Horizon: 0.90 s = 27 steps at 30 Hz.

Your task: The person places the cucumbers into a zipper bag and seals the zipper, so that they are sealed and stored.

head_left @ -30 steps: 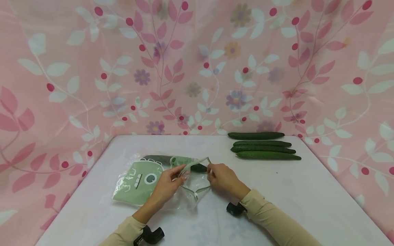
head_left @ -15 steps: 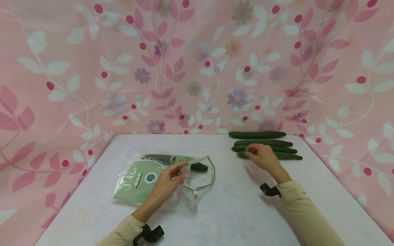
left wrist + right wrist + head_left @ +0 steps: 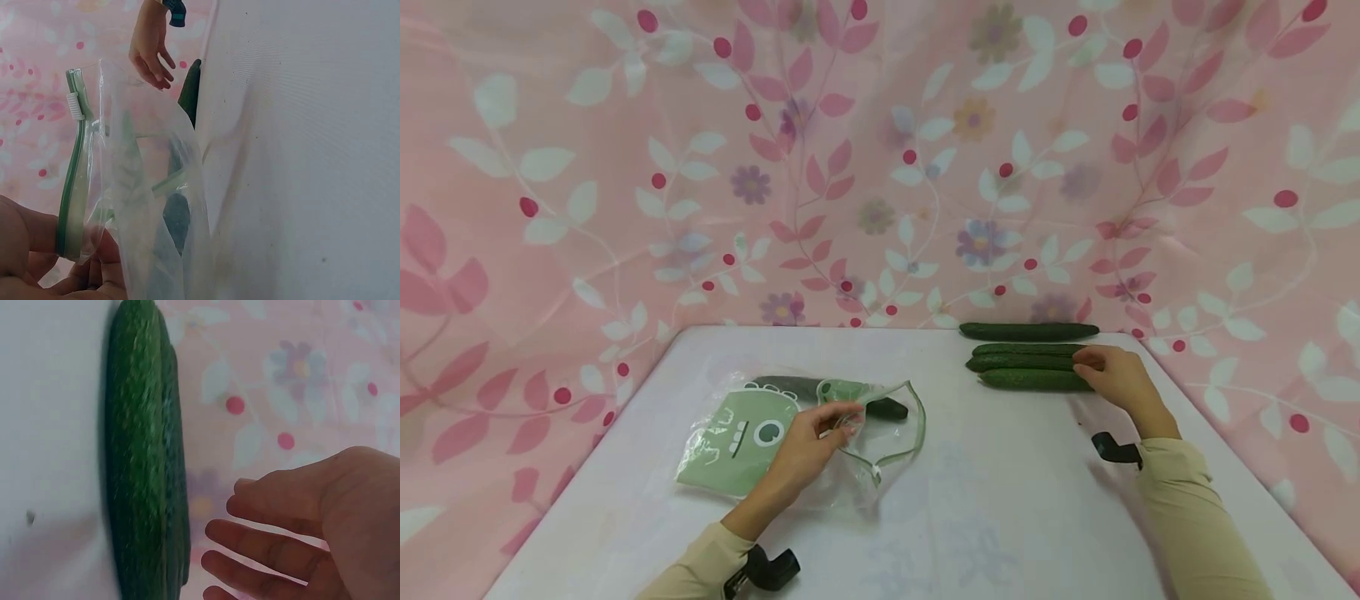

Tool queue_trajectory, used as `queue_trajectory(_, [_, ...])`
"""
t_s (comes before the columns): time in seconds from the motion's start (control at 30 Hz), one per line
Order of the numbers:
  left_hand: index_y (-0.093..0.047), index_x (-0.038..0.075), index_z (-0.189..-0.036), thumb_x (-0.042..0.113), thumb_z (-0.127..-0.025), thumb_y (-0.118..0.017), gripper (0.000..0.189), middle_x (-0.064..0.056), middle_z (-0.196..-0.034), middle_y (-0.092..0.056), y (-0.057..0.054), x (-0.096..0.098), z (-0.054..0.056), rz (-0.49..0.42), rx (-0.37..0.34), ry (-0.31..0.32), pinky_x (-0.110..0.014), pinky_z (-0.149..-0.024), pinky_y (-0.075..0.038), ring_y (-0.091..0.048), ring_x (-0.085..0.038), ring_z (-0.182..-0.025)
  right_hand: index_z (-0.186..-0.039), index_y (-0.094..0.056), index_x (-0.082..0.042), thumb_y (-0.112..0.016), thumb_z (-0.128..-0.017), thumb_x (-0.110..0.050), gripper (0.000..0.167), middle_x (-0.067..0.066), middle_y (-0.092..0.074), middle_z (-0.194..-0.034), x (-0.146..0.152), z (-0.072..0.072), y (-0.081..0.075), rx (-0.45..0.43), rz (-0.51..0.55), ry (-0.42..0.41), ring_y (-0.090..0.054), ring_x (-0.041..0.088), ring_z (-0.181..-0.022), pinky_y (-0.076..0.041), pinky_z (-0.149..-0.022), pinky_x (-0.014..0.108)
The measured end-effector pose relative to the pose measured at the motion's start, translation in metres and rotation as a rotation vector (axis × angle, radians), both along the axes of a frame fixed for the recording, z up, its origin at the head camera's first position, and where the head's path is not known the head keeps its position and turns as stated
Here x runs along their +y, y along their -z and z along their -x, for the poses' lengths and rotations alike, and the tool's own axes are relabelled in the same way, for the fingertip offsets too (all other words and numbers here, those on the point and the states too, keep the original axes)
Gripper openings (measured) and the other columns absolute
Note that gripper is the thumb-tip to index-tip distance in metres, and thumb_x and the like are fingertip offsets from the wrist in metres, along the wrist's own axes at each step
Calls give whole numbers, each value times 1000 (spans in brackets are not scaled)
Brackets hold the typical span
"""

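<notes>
My left hand (image 3: 805,446) pinches the green zip rim of a clear zip bag (image 3: 737,433) printed with a green one-eyed monster face. The bag's mouth stands spread, its white slider (image 3: 876,472) hanging at the near side. Through the plastic a dark cucumber (image 3: 887,407) shows, lying crosswise; in the left wrist view the rim (image 3: 74,187) rises from between finger and thumb. My right hand (image 3: 1122,382) hovers at the right ends of a row of cucumbers (image 3: 1030,380). Its fingers are loosely bent and hold nothing, with a gap to the cucumber (image 3: 134,456) in the right wrist view.
One more cucumber (image 3: 1028,332) lies apart at the table's back edge. The white-covered table (image 3: 1000,500) meets a pink floral curtain (image 3: 880,167) behind. A small dark speck lies on the cloth near the cucumbers.
The right hand has let go of the bag's rim and moved right to the far ends of the cucumbers. The left hand keeps its grip on the rim, and the bag stays put.
</notes>
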<state>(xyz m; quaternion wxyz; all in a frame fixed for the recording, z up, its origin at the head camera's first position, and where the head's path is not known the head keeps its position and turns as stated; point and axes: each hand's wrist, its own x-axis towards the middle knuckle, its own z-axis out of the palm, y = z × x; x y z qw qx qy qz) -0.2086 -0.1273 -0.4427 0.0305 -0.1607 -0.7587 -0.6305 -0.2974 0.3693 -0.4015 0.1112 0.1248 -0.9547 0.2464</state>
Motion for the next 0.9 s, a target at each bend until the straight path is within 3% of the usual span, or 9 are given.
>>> queue_trajectory(0.2, [-76, 3, -120, -5, -95, -69, 27, -8, -116, -73, 2, 1, 0, 39, 23, 9, -27, -88, -53, -63, -27, -118, -121, -68, 10, -68, -100, -14, 31, 30, -69, -114, 28, -2, 13, -34, -44, 42, -61, 52, -109, -48, -89, 65])
queue_trajectory(0.37, [-76, 0, -118, -5, -94, -71, 25, -6, -113, -74, 2, 1, 0, 39, 27, -16, -26, -92, -51, -64, -25, -115, -122, -66, 12, -67, -100, -16, 35, 35, -65, -120, 40, 1, 14, -63, -62, 67, -57, 56, -112, -45, -92, 67])
queue_trajectory(0.57, [-76, 0, -116, -6, -94, -71, 23, -9, -113, -74, 0, 1, -1, 24, 10, -7, -25, -91, -51, -65, -28, -113, -117, -68, 12, -72, -95, -13, 33, 37, -63, -121, 47, 2, 21, -65, -99, 51, -55, 59, -114, -43, -94, 69])
queue_trajectory(0.9, [-80, 7, -109, -6, -94, -68, 23, -8, -107, -73, -5, -1, -2, 41, 19, -12, -25, -77, -50, -63, -22, -96, -117, -66, 12, -73, -92, -10, 34, 39, -59, -125, 55, 9, 29, -53, -105, 13, -51, 60, -118, -38, -99, 71])
